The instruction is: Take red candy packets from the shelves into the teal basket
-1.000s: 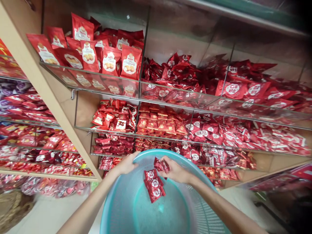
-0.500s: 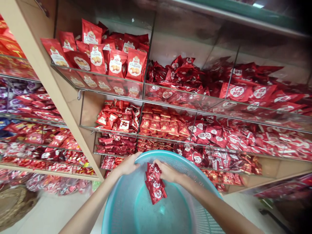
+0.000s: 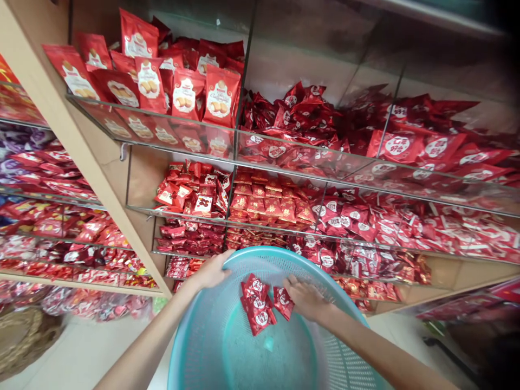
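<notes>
My left hand [image 3: 212, 270] is closed around the left rim of a large turquoise plastic basket [image 3: 260, 250] with perforated walls. Inside the basket my right hand [image 3: 307, 297] hovers by the far right wall, its fingers loosely apart. Just beside its fingertips is a small red packet [image 3: 283, 302] with white print; whether they still touch it is hard to see. To the left, a few overlapping red packets [image 3: 260, 318] with round white labels are over the basket's bottom.
Glass-fronted shelves hold red snack bags [image 3: 222, 97], dark red packets [image 3: 296, 116] and gold-printed red packets [image 3: 274, 207]. A wooden upright [image 3: 87, 162] divides the shelving at left. A woven basket [image 3: 24, 341] stands on the floor at lower left.
My right hand has moved right, away from the cluster of red packets it held. One packet is now separate, next to its fingers. My left hand stays on the rim.
</notes>
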### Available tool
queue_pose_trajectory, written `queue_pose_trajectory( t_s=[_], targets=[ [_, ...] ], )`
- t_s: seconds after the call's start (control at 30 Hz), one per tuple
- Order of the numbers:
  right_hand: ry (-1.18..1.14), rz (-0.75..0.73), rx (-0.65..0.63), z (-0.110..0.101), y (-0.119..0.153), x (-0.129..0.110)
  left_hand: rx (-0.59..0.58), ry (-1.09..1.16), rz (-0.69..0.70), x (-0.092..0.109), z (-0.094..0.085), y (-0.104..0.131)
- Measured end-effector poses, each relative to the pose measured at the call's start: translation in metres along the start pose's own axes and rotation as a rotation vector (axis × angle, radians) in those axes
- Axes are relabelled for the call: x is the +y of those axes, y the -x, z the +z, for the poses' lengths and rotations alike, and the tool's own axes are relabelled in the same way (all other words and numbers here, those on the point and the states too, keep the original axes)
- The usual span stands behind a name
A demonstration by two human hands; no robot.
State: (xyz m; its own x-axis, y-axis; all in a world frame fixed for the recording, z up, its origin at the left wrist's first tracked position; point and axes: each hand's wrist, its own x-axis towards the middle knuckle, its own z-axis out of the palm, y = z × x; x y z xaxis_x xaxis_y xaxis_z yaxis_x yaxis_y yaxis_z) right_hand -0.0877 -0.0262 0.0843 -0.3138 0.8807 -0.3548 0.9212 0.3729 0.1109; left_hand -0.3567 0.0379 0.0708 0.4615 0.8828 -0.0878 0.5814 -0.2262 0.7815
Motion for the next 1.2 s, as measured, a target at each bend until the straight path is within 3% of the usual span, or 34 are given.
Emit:
queue_pose_trajectory(
  t_s=[0.23, 0.8, 1.03, 1.2],
  targets=[
    [0.013, 0.015, 0.105, 0.011, -0.018, -0.014, -0.005, 0.022, 0.018, -0.002, 0.0, 0.0],
    [0.222, -0.107, 0.176, 0.016, 0.0, -0.016, -0.005, -0.017, 0.046, -0.008, 0.002, -0.001],
    [0.175, -0.077, 0.116, 0.018, 0.012, -0.017, -0.003, -0.014, 0.052, -0.011, 0.002, -0.001],
    [0.015, -0.101, 0.073, 0.001, 0.015, -0.011, -0.008, -0.005, 0.033, -0.007, 0.001, -0.001]
  ],
)
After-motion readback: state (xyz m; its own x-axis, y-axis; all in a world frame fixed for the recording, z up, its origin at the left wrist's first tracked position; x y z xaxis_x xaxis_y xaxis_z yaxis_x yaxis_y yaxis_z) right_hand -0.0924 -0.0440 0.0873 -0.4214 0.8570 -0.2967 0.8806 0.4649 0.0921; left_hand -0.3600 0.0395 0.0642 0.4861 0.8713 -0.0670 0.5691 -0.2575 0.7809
